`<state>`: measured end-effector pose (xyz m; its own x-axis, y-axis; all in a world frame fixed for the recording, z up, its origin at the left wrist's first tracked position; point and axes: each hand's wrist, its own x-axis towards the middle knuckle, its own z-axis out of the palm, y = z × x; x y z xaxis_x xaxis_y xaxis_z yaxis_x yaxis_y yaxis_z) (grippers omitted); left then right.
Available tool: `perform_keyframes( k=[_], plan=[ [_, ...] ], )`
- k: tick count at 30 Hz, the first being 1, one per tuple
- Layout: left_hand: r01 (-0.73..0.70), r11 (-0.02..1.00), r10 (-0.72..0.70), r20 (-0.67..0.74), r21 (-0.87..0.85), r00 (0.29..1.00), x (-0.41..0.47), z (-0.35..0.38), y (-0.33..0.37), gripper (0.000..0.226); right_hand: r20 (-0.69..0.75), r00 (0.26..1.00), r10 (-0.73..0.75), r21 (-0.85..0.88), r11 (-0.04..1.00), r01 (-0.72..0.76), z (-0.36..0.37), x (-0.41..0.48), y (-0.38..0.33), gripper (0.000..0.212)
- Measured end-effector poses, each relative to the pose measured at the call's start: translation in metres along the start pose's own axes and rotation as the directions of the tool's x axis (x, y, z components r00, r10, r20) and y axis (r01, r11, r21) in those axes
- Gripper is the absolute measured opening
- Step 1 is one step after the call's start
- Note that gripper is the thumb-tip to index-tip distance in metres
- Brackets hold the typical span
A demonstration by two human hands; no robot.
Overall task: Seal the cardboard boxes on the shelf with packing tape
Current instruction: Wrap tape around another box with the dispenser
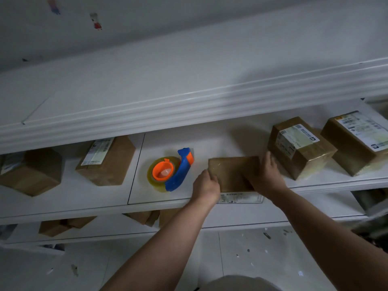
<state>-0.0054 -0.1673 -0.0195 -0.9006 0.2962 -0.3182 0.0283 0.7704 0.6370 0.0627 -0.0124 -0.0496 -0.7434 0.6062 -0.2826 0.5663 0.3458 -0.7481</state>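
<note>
flat box point(231, 171) just right of the tape dispenser point(171, 171), left grip point(206, 185) clutching its edge, right grip point(266, 175) flat on top

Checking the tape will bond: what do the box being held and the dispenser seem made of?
The box looks like brown cardboard under glossy clear tape: its top glints. The dispenser seems moulded plastic, blue handle with orange hub, smooth and shiny; its roll looks like clear yellowish film.
</note>
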Motion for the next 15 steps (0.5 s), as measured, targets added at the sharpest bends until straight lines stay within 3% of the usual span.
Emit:
perform_keyframes(
  k=[2,8,10,13,15],
  plan=[
    [-0.014,0.999,0.014,0.004,0.04,1.0,0.0,0.004,0.006,0.029,0.124,0.986,0.109,0.311,0.94,-0.143,0.003,-0.003,0.006,0.078],
    [-0.07,0.974,0.068,0.016,0.215,0.998,0.002,0.002,0.008,0.02,0.18,0.98,0.08,0.527,0.834,-0.165,-0.006,-0.003,-0.001,0.04],
    [-0.082,0.993,0.084,-0.015,0.087,0.996,0.004,-0.003,0.01,0.014,0.152,0.987,0.058,0.647,0.749,-0.143,-0.012,-0.007,-0.001,0.047],
    [-0.069,0.971,0.043,-0.121,-0.227,0.992,0.006,-0.014,0.013,0.032,0.061,0.995,-0.082,0.747,0.665,0.008,-0.023,-0.013,-0.006,0.06],
    [0.017,0.935,-0.035,-0.046,-0.353,0.998,0.005,-0.019,0.014,0.039,0.069,0.993,-0.1,0.757,0.653,0.013,-0.024,-0.013,-0.007,0.057]
  ],
)
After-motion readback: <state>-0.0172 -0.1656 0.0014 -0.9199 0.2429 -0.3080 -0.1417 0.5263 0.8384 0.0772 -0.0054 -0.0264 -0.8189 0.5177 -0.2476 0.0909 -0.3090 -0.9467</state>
